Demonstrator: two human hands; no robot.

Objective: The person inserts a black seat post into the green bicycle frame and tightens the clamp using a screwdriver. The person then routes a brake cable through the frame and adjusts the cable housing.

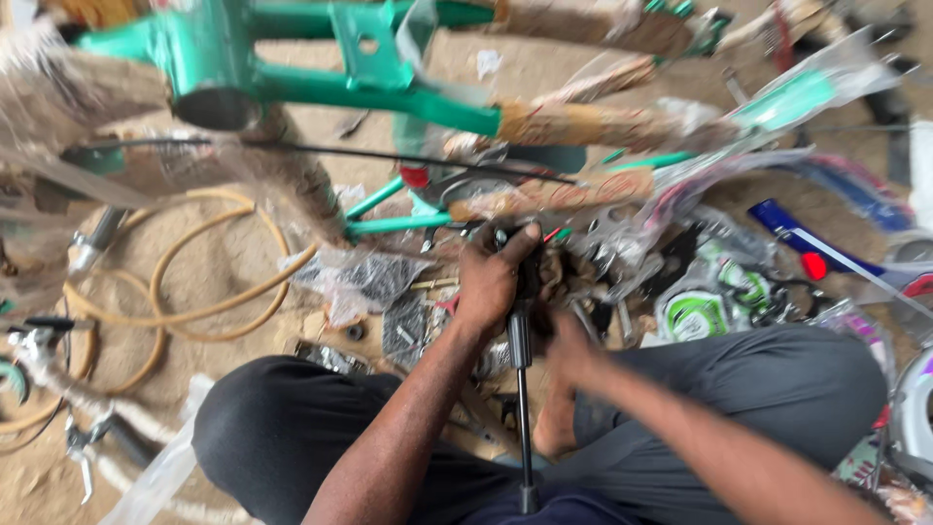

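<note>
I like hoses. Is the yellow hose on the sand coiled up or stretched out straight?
Coiled: the yellow hose lies in loops on the sand.

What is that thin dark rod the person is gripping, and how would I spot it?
Start at the big green bicycle frame across the top, then drop to the seated person's knees. Between them a slim black rod stands upright, left hand wrapped around its top, right hand beside it. It is the only straight vertical piece there.
</note>
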